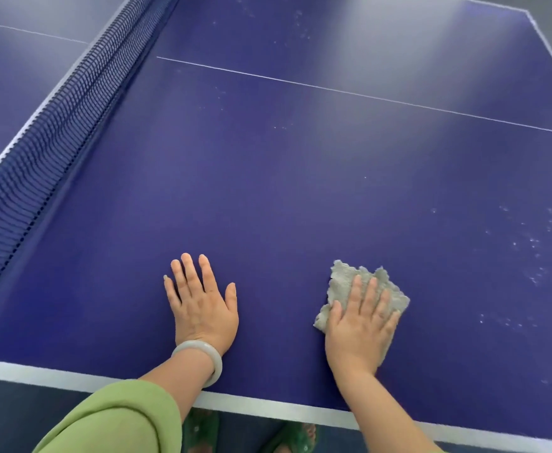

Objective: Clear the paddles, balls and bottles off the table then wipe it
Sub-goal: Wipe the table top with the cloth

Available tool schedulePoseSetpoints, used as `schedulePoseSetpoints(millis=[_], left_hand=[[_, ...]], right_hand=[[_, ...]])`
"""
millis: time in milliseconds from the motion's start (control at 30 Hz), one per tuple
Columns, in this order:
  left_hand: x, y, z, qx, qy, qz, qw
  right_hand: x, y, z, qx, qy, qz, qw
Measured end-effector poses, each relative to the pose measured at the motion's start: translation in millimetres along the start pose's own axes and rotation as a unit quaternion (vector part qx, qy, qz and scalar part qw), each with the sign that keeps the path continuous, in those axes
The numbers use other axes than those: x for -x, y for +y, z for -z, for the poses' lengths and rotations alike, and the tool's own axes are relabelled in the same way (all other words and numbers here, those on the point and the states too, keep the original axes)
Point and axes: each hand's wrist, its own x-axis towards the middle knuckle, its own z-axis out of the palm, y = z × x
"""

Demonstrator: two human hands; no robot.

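Near the bottom middle of the frame, the left hand (202, 308) lies palm down on the blue counter (268, 191). Its fingers are straight and slightly spread, so its grip is slack and holds nothing. A pale bracelet (215, 358) circles that wrist, and a light green sleeve (114, 416) covers the forearm toward the lower left corner. Just to the right of it, well apart from it, the right hand (359, 331) presses flat on a crumpled grey cloth (343, 276). Its fingers are stretched straight across the fabric rather than curled round it, and the grip is not closed on it. The cloth lies on the counter under that palm, its ragged edges showing beyond the fingertips and along both sides of the hand. A white border line (268, 408) runs along the counter's near edge below both wrists. A thin white centre line (333, 89) crosses the upper half of the frame. Along the left side, a dark blue net (39, 152) with a white top band runs from the top middle down to the left edge. Pale dusty specks (536, 243) dot the counter at the right of the frame. Below the counter's edge, green sandals (202, 429) show at the bottom.
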Motion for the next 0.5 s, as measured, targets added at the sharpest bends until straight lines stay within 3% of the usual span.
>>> schedulePoseSetpoints(millis=[100,200,267,400,500], left_hand=[[1.0,-0.1,1.1,0.009,-0.009,-0.002,1.000],[1.4,-1.3,2.3,0.019,-0.009,-0.009,1.000],[1.3,-2.0,3.4,0.028,-0.018,-0.013,0.999],[0.5,-5.3,2.5,0.053,-0.016,-0.021,0.998],[1.1,-7.7,3.2,0.069,-0.028,-0.027,0.997]], right_hand=[[61.5,-40.7,-7.4,0.010,-0.013,0.202,0.979],[85.8,-24.9,-10.0,0.026,-0.020,0.308,0.951],[84.8,11.8,-14.9,0.043,0.002,0.263,0.964],[77.5,74.2,-12.9,0.034,-0.002,0.051,0.998],[78.5,73.7,-14.6,0.035,-0.008,0.008,0.999]])
